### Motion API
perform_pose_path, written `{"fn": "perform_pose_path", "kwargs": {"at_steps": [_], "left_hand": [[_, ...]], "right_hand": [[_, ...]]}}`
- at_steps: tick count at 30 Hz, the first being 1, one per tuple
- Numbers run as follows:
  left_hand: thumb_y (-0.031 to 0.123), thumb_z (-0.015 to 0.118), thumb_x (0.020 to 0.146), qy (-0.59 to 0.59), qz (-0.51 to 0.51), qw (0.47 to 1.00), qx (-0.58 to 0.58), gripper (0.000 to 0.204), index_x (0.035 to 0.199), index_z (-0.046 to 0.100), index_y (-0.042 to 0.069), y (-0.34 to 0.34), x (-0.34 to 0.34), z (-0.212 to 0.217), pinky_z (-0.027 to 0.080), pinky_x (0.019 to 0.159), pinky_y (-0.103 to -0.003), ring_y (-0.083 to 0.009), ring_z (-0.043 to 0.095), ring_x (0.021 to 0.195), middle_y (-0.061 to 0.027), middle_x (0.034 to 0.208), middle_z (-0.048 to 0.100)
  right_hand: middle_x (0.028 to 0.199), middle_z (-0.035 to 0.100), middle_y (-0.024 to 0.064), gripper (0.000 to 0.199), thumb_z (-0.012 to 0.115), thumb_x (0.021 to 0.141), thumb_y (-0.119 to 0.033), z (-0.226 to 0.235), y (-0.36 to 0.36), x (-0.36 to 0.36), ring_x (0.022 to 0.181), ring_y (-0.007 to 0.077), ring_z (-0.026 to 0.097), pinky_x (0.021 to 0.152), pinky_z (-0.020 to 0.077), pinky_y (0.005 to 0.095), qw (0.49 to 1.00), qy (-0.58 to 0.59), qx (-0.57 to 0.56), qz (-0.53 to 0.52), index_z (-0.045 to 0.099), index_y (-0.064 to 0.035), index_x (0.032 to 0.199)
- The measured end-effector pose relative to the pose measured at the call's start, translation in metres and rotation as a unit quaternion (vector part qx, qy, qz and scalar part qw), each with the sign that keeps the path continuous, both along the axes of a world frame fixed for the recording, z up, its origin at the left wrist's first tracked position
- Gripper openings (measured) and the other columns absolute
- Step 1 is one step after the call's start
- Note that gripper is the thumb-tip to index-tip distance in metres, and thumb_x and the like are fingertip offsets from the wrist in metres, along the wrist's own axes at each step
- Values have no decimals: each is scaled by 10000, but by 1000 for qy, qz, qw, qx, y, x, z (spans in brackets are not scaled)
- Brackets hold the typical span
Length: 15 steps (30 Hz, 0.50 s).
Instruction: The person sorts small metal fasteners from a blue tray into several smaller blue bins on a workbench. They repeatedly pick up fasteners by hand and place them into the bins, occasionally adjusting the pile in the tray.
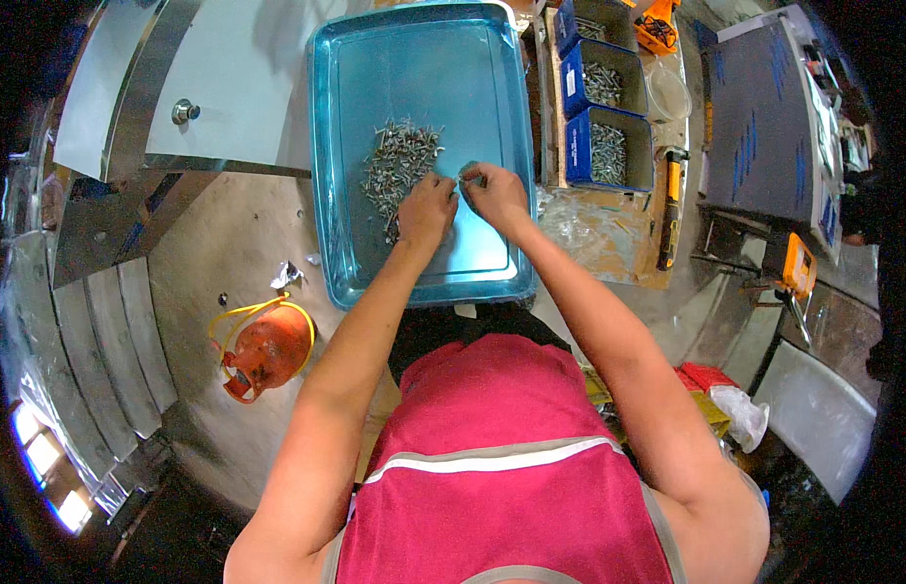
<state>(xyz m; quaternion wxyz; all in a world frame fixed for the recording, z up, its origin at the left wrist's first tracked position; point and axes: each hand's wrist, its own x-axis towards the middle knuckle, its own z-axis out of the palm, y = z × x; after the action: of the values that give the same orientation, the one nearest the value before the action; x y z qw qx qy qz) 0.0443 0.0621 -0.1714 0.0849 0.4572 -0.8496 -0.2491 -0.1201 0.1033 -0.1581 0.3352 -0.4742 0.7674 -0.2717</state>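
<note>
A blue rectangular tray (351,268) lies in front of me, with a loose heap of small silvery metal fasteners (394,165) left of its middle. They look like screws or rivets, too small to be sure. My left hand (429,208) is closed over the tray at the heap's right edge, its fingertips curled inward. Close beside it, my right hand (498,200) is closed too, thumb and fingers pinched together. Their fingertips nearly meet. Whatever tiny piece either hand holds is too small to make out.
Right of the tray stand blue bins (609,151) of metal fasteners, a clear round tub (669,92) and a yellow-and-black tool (673,209). An orange gas cylinder (268,350) with a yellow hose sits on the floor at left. A pale panel (234,88) with a knob stands at upper left.
</note>
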Motion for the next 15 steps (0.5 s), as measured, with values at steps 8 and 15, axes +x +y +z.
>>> {"fn": "perform_pose_path", "kwargs": {"at_steps": [8, 15], "left_hand": [[178, 701, 853, -19, -25, 999, -8, 311, 1139, 616, 90, 12, 15, -4, 550, 780, -521, -400, 648, 987, -166, 1086, 610], [169, 741, 814, -86, -43, 995, 7, 314, 1083, 610, 73, 9, 13, 7, 551, 791, -536, -411, 656, 973, -185, 1075, 611]], "right_hand": [[953, 731, 224, 165, 548, 927, -149, -10, -20, 9, 896, 437, 729, 747, 581, 550, 971, 177, 76, 140, 680, -107, 1018], [899, 738, 198, 150, 557, 934, -141, -15, -27, 17, 854, 411, 736, 720, 588, 528, 979, 183, 38, 76, 686, -76, 974]]}}
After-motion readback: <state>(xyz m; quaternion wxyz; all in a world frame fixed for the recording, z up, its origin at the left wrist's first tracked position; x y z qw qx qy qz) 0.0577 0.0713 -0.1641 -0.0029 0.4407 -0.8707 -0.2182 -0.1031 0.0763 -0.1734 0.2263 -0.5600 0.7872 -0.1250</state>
